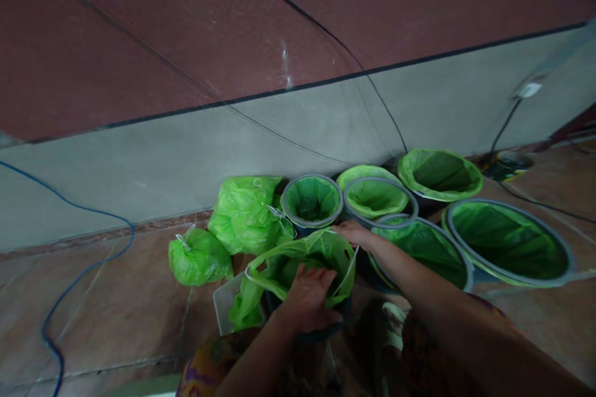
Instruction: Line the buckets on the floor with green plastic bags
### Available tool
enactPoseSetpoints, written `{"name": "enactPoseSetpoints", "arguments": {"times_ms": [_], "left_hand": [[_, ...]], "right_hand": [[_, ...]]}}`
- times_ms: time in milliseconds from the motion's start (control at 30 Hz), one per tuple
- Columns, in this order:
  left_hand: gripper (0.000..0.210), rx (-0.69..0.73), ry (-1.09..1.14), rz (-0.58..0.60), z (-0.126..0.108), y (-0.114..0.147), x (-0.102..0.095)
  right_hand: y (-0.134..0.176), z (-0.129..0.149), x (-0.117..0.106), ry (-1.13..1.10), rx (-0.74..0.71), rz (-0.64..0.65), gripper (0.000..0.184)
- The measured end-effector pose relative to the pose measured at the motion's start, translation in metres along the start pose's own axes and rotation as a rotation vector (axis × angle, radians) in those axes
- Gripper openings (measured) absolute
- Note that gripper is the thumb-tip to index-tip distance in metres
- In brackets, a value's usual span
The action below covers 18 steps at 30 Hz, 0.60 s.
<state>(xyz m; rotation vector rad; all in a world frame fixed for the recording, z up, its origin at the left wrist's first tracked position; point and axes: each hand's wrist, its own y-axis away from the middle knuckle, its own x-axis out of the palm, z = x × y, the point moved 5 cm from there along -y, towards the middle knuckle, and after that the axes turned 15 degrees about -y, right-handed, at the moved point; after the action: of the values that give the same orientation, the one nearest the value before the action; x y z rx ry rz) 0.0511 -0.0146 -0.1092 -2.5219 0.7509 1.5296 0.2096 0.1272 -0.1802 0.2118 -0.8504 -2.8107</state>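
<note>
A green drawstring bin bag (336, 248) hangs loosely in a dark bin (345, 313) in front of me, its mouth standing up above the rim. White drawstring shows at both sides of the mouth. At the far right edge of the bag, my right hand (356, 233) is closed on the plastic. My left hand (308, 299) lies over the near side of the mouth, fingers stretched inward and thumb apart; it touches the bag without a visible grip. The bin's lower part is hidden by my arms and the shade.
Several grey-rimmed bins lined with green bags stand along the wall, including a small one (311, 200) and a wide one (510, 242). Tied green bags (199, 256) and a whitish tray (224, 304) are at the left. A blue cable (88, 268) crosses the tiled floor.
</note>
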Motion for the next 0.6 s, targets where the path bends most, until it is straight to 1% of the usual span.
{"name": "enactPoseSetpoints", "arguments": {"times_ms": [67,100,133,167,267,300,367,433,500,600], "left_hand": [[0.036,-0.007,-0.065,0.077,0.004,-0.001,0.013],[0.023,-0.01,-0.073,0.099,0.007,-0.001,0.016],[0.017,-0.011,-0.062,0.114,0.011,-0.001,0.016],[0.017,-0.009,-0.035,0.126,0.014,0.0,0.014],[0.016,-0.019,0.073,0.188,0.02,0.007,0.001],[0.015,-0.026,0.094,0.221,0.022,0.011,-0.003],[0.015,-0.041,0.101,0.271,0.025,0.018,-0.009],[0.018,-0.052,0.087,0.288,0.029,0.023,-0.012],[0.022,-0.045,0.082,0.31,0.032,0.026,-0.009],[0.03,-0.075,0.115,0.366,0.037,0.03,0.006]], "right_hand": [[0.003,-0.002,0.005,-0.011,0.032,0.064,0.021],[0.005,-0.001,0.006,-0.01,0.038,0.081,0.014],[0.005,0.0,0.006,0.001,0.038,0.073,0.007],[0.005,0.002,0.003,0.023,0.033,0.038,0.003],[0.004,0.007,-0.014,0.096,0.002,-0.137,0.006],[0.004,0.009,-0.019,0.109,-0.003,-0.176,0.007],[0.005,0.009,-0.026,0.135,0.008,-0.207,0.007],[0.006,0.009,-0.031,0.202,0.022,-0.226,0.008],[0.008,0.012,-0.034,0.323,0.004,-0.242,0.011],[0.011,0.02,-0.036,0.481,-0.076,-0.276,0.013]]}}
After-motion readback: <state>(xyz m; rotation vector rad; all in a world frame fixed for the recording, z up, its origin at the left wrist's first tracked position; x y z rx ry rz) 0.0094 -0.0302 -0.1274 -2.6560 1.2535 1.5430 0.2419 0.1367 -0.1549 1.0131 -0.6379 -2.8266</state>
